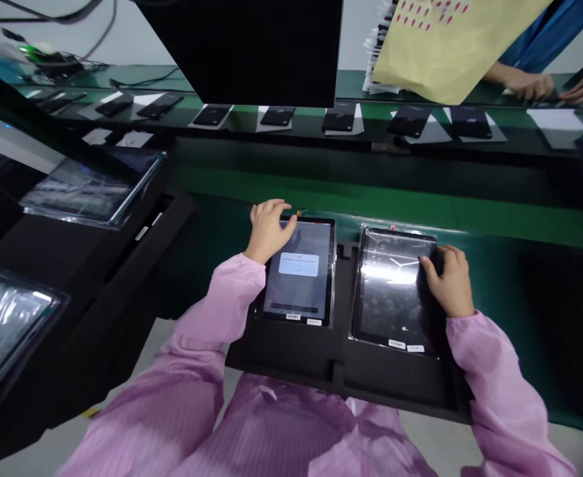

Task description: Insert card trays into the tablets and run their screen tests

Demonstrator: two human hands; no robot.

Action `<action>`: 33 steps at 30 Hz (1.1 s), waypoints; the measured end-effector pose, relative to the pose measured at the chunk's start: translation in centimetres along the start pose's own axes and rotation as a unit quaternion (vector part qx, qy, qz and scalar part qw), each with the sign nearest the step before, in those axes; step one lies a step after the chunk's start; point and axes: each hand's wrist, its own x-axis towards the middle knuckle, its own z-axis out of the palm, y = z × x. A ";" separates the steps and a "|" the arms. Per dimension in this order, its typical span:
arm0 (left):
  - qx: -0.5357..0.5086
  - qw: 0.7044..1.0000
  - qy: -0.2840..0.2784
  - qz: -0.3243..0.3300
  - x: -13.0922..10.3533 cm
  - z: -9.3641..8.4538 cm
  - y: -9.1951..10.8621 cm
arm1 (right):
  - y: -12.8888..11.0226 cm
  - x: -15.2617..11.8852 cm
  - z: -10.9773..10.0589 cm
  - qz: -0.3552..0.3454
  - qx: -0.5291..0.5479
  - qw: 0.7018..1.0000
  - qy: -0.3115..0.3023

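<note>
Two tablets lie side by side in a black foam tray point(291, 354). The left tablet point(299, 285) has a lit screen with a white pop-up box. My left hand point(270, 230) rests at its top left corner, fingers apart. The right tablet point(391, 298) has a dark, glossy screen under clear film, with an apple-shaped mark near its lower part. My right hand point(448, 278) is on its right edge, thumb over the screen and fingers around the side. White labels sit at the bottom edge of both tablets.
Black devices on white sheets point(341, 118) line a raised shelf behind. A dark monitor point(252, 50) hangs above it. More film-covered tablets point(97, 185) lie at the left. A yellow sheet point(445, 46) hangs at the upper right, beside another person's hands point(530, 85).
</note>
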 end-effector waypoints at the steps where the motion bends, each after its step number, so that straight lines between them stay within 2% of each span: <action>1: -0.005 1.000 -0.011 0.015 0.3 0.4 -0.3 | -0.4 0.0 -0.1 0.004 -0.016 1.000 -0.006; 5: -0.009 0.994 -0.020 0.111 0.5 1.4 -1.0 | -1.8 0.1 -0.1 0.013 -0.105 0.994 -0.033; 8: -0.001 0.987 -0.001 0.159 0.0 2.0 -1.7 | -2.2 0.0 0.6 0.024 -0.088 0.996 -0.018; 14: -0.026 0.987 0.034 0.158 -0.7 3.4 -3.1 | -1.7 -0.1 2.2 0.040 -0.029 0.998 0.033; 22: -0.039 0.989 0.041 0.139 -0.4 4.2 -3.8 | -0.7 0.3 2.5 0.048 0.012 0.997 0.060; 29: -0.007 0.978 0.042 0.205 -1.0 3.7 -3.5 | -1.7 0.0 2.3 0.050 0.035 0.996 0.070; 33: 0.028 0.973 0.009 0.229 -1.4 3.3 -3.2 | -2.0 0.0 2.2 0.061 0.036 0.994 0.079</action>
